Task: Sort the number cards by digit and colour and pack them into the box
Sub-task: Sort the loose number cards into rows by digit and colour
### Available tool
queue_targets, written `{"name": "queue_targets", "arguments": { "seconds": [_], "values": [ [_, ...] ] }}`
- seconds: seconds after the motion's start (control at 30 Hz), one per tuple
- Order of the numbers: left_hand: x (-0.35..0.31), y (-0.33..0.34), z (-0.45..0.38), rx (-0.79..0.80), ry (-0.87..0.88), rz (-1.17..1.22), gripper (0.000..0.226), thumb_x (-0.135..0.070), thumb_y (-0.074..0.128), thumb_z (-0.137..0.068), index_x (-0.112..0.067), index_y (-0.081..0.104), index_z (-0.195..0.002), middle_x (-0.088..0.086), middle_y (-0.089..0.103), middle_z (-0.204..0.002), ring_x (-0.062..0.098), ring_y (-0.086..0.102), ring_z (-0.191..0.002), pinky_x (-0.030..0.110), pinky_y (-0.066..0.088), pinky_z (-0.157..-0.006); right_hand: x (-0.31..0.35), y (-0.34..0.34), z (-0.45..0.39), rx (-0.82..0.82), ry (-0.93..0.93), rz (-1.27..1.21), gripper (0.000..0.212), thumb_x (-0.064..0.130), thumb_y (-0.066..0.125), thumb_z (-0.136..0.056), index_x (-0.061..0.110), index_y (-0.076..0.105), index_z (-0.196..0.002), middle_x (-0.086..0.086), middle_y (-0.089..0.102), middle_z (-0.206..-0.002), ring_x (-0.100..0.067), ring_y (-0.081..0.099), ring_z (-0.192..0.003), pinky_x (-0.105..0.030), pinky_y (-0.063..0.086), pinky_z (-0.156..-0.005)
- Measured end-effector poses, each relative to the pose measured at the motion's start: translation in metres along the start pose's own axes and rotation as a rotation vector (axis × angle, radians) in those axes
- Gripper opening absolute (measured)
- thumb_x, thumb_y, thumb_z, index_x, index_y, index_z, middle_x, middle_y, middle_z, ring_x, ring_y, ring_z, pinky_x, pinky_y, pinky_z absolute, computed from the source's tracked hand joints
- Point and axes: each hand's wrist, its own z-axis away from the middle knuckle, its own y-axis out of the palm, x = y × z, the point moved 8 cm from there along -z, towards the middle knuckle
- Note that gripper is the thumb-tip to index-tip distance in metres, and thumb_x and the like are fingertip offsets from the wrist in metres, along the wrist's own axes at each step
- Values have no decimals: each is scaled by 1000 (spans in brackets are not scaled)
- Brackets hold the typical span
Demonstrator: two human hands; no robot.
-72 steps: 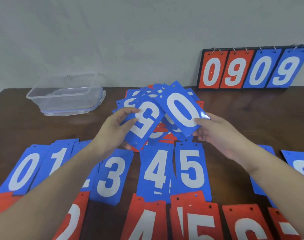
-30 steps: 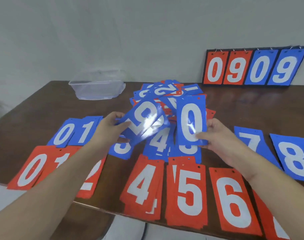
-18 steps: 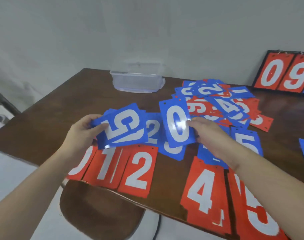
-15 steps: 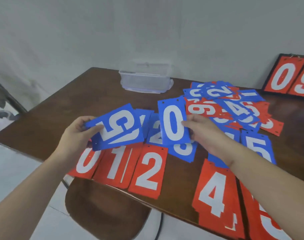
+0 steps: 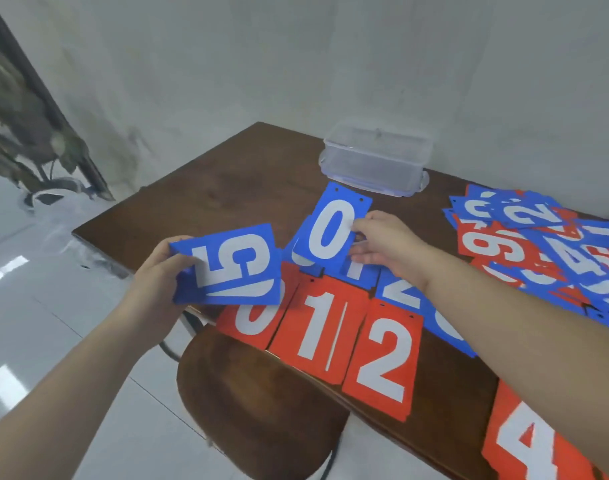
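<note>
Fingers of my right hand [image 5: 388, 247] pinch the right edge of the blue 0 card [image 5: 331, 233], thumb on the face, other fingers behind; it hangs tilted just above the blue 0 pile [image 5: 298, 265] at the table's left end. My left hand [image 5: 161, 275] is closed on a small fan of blue cards [image 5: 232, 268], thumb on top at their left edge. A sideways 5 is on top, at least one more card sits under it, exact count not readable.

Handling, my guess: thin glossy plastic sheets, very light, stiff enough to hold flat from one edge, slightly bendy. Slick faces, so stacked ones could slide apart; pinch at an edge or corner, not the middle. To lift one off the table [image 5: 233, 188], I'd slide it to the rim or pry a corner. Not fragile.

Counts, visible only:
- Red row near me: 0 [image 5: 253, 323], 1 [image 5: 317, 334] (two cards, offset), 2 [image 5: 382, 362], part of a 4 [image 5: 538, 441] at bottom right.
- Blue row behind: 0 pile, 1 and 2 [image 5: 400, 289] partly hidden by my wrist; pile depths unclear.
- One unsorted heap [image 5: 545, 244], mixed red and blue, too overlapped to count.
- One clear plastic box [image 5: 376, 161], far side, looks empty, well apart from the hands.

Sorting step, packing not started.
</note>
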Motion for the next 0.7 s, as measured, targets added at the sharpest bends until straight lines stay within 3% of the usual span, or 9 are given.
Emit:
{"name": "queue_targets", "arguments": {
  "seconds": [0.1,0.2,0.3,0.4,0.47,0.57,0.63,0.7],
  "values": [
    [1,-8,-4,29,10,-3,26,2,50,-98,-21,58,-109,-2,71,-99,13,73,-82,26,55,-58,7,19,-14,-16,4,127,10,15,57,-97,15,50,-89,-2,60,-78,-19,67,-65,-24,45,-51],
    [1,-8,-8,47,34,35,26,1,55,-98,-22,59,-109,-1,71,-102,10,74,-82,23,57,-55,10,26,-29,-85,-72,374,13,15,60,-91,16,49,-83,-4,51,-74,-19,47,-60,-27,32,-54],
    [1,-4,-10,43,45,29,23,-4,61,-96,-20,57,-112,-2,74,-97,10,74,-82,22,56,-53,8,28,-39,-143,-108,607,14,24,62,-90,18,52,-82,-2,56,-83,-21,50,-74,-31,37,-66],
    [2,1,-13,42,39,15,23,-8,68,-93,-19,59,-111,1,77,-96,17,76,-85,24,58,-55,4,27,-41,-178,-133,843,17,39,64,-92,24,59,-99,4,64,-107,-22,54,-108,-33,41,-74],
    [3,7,-13,53,28,-23,26,-12,72,-90,-17,60,-112,3,77,-99,21,76,-88,25,59,-58,5,22,-38,-253,-208,943,27,44,67,-90,25,57,-107,5,60,-112,-23,49,-114,-35,40,-80],
    [-1,29,-11,104,36,-109,27,-13,76,-87,-14,63,-111,4,77,-99,21,76,-87,26,60,-60,14,14,-24,-239,-282,604,31,47,63,-94,20,56,-105,6,60,-97,-18,55,-96,-34,45,-79],
    [-5,53,-7,167,50,-169,26,-13,78,-85,-12,65,-108,4,77,-96,22,76,-85,28,61,-61,20,18,-5,-46,-243,287,38,55,58,-96,19,61,-104,6,66,-87,-13,57,-78,-31,47,-72],
    [-8,83,-3,239,61,-228,25,-14,79,-84,-11,65,-104,5,78,-93,23,76,-83,31,63,-62,27,26,24,188,-227,257,41,63,58,-91,24,65,-103,7,70,-82,-11,59,-70,-30,47,-67]
  ]
}}
